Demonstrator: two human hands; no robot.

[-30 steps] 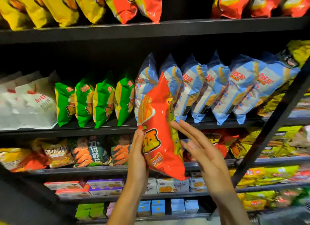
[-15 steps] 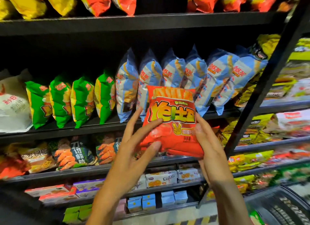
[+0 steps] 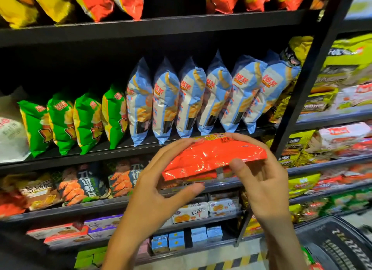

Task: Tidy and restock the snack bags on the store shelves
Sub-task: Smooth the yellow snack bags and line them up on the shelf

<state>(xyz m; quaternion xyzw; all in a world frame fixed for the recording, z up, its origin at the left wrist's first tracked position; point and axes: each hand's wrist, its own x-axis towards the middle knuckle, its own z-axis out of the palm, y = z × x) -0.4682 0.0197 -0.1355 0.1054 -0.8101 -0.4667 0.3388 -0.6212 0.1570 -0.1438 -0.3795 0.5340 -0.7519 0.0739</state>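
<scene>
An orange-red snack bag [image 3: 211, 159] lies nearly flat between my two hands, in front of the middle shelf's edge. My left hand [image 3: 159, 191] holds its left end, fingers over the top and thumb underneath. My right hand [image 3: 259, 181] grips its right end with the thumb pressed on the bag's underside. Just behind it a row of several blue-and-white snack bags [image 3: 193, 96] stands upright on the middle shelf [image 3: 84, 154]. To their left stand several green bags [image 3: 80, 120].
Yellow and orange bags [image 3: 94, 1] hang over the top shelf. Shrimp-chip bags [image 3: 88, 185] fill the shelf below, with small boxes [image 3: 191, 211] lower down. A black upright post [image 3: 314, 72] divides off the right shelving. A dark basket [image 3: 334, 243] sits bottom right.
The orange-red bag has been turned from upright and facing me to nearly flat, its bottom toward me. Both hands shifted their hold, and the view swung left and closer to the shelves.
</scene>
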